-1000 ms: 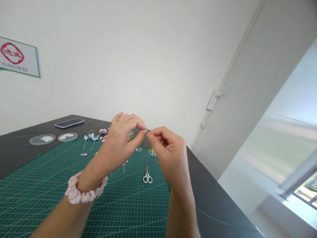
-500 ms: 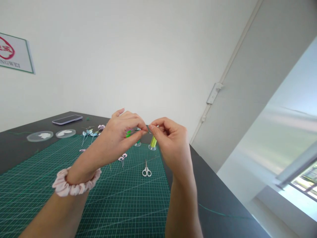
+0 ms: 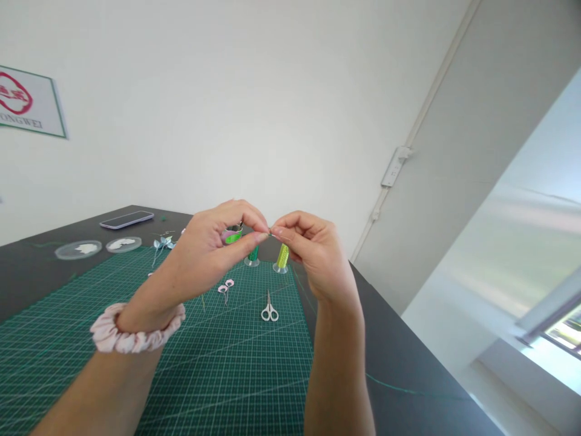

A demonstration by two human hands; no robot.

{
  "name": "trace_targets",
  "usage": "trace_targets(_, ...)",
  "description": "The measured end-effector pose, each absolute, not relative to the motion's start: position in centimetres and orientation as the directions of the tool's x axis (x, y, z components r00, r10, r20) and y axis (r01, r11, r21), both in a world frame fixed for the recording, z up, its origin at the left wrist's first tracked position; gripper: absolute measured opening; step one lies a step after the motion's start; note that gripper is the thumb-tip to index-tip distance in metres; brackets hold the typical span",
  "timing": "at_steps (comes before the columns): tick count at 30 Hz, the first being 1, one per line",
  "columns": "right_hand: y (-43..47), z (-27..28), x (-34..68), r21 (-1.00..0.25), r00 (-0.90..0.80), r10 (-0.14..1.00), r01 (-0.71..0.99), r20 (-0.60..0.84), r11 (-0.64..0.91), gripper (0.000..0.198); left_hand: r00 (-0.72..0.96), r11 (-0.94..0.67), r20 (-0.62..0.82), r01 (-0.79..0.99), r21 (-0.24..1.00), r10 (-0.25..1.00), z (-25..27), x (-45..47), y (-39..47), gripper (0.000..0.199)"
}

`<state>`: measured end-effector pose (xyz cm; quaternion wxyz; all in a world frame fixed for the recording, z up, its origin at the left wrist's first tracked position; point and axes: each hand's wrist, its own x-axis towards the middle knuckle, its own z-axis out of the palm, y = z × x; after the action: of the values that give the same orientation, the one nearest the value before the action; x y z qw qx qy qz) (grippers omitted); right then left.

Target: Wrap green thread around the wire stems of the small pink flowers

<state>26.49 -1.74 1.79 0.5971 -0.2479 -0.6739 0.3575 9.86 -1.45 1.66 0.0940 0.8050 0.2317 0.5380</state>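
My left hand (image 3: 213, 242), with a pale pink scrunchie (image 3: 131, 332) on its wrist, is raised above the mat, thumb and forefinger pinched together. Facing it, my right hand (image 3: 315, 248) pinches too, and the fingertips of both nearly meet. Something tiny and thin lies between them; its kind is too small to tell. Behind the fingers stand a yellow-green spool (image 3: 282, 259) and a dark green spool (image 3: 252, 257), the latter partly hidden. White-handled scissors (image 3: 269, 310) lie below, points away from me. Left of them are small pink petal-shaped pieces (image 3: 223, 289) on thin stems.
A green cutting mat (image 3: 227, 369) covers much of the dark table (image 3: 390, 345). Far left are a phone (image 3: 127, 219), two clear dishes (image 3: 68, 251) with white pieces, and pale blue flower pieces (image 3: 163, 243). Green thread (image 3: 394, 387) trails along the right.
My hands have drawn slightly closer, fingertips nearly meeting. My left hand's raised fingers have curled in. The view has shifted slightly.
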Motion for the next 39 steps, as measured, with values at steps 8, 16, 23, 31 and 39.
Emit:
trace_targets(8, -1.8, 1.7, 25.9, -0.804, -0.214, 0.782, -0.030, 0.585, 0.594, 0.019, 0.247, -0.863, 0.835, 0.263, 0.431, 0.492, 1.2, 9.6, -1.3, 0.013)
trace_targets(16, -2.2, 1.4, 25.2, -0.791, -0.197, 0.784, 0.062, 0.589, 0.609, 0.014, 0.148, -0.819, 0.830, 0.327, 0.471, 0.537, 1.1, 9.3, -1.0, 0.014)
trace_targets(23, -3.1, 1.0, 23.6, -0.760, -0.118, 0.784, 0.198, 0.609, 0.620, 0.017, 0.125, -0.801, 0.877, 0.481, 0.355, 0.464, 0.5, 8.7, -0.9, 0.013)
trace_targets(31, -3.7, 0.7, 23.5, -0.646, -0.060, 0.710, 0.367, 0.702, 0.670, 0.016, 0.206, -0.810, 0.906, 0.550, 0.205, 0.369, 0.3, 8.3, -0.4, 0.012)
trace_targets(39, -3.4, 1.0, 24.1, -0.596, -0.018, 0.658, 0.405, 0.753, 0.693, 0.014, 0.334, -0.835, 0.885, 0.541, 0.102, 0.324, 0.9, 8.4, -0.6, 0.012)
